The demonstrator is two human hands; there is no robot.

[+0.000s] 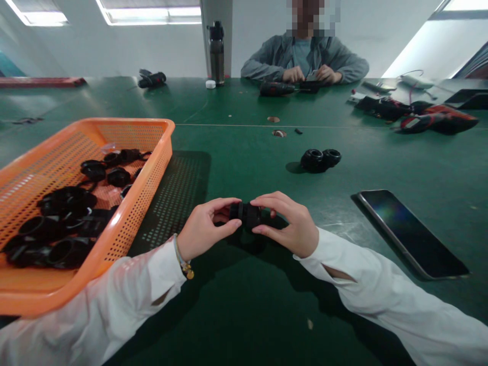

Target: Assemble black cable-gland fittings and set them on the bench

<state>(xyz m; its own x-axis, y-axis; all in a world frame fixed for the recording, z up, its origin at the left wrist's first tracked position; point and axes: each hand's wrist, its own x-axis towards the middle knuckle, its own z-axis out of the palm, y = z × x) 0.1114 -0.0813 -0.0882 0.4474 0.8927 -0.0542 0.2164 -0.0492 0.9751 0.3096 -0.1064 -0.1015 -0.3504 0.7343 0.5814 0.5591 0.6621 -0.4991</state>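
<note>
A black cylindrical plastic fitting is held level just above the green table, between my two hands. My left hand pinches its left end with thumb and fingers. On the other end, the thumb and fingers of my right hand are closed around the wider part. Whether the fitting is one piece or two joined parts I cannot tell. Beyond my right hand, a pair of black round fittings rests on the table, side by side and touching.
An orange perforated basket with several black parts stands at left. A smartphone lies at right. Across the table sits a person with hands on dark parts. A bottle, a cordless tool and wired parts are farther back.
</note>
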